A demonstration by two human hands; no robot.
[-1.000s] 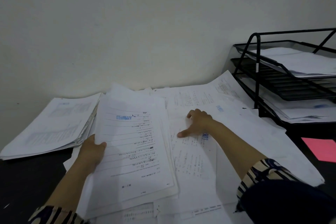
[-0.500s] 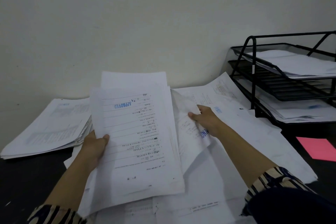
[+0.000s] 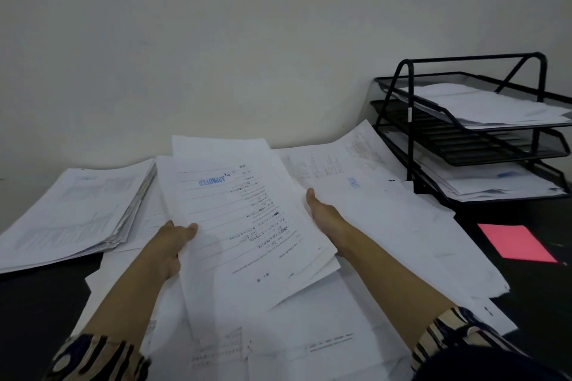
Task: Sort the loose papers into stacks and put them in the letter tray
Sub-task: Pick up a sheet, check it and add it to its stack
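At the far left a thick stack of printed sheets (image 3: 71, 210) lies on the dark desk (image 3: 34, 312), its edges ragged and fanned at the near right corner. Just right of it, the left hand (image 3: 168, 244) grips the left edge of a held bundle of papers (image 3: 247, 226), thumb curled over the top sheet and the fingers hidden beneath. The top sheet bears a blue "APPROVED" stamp (image 3: 212, 181), upside down from this view, above lines of small black print too fine to read. The bundle is lifted and tilted, with its far end higher, above the loose papers (image 3: 387, 226) spread across the desk. The right hand (image 3: 322, 210) is at the bundle's right edge, its fingers tucked under the sheets and out of sight; whether they clamp the bundle or only support it cannot be told. Both forearms end in striped patterned sleeves (image 3: 448, 337). Further right, a pink sheet (image 3: 515, 241) lies flat on the desk, apart from the white papers. Behind it stands a black three-tier letter tray (image 3: 408, 120): papers lie in the top and bottom tiers, while what shows of the middle tier is bare mesh.
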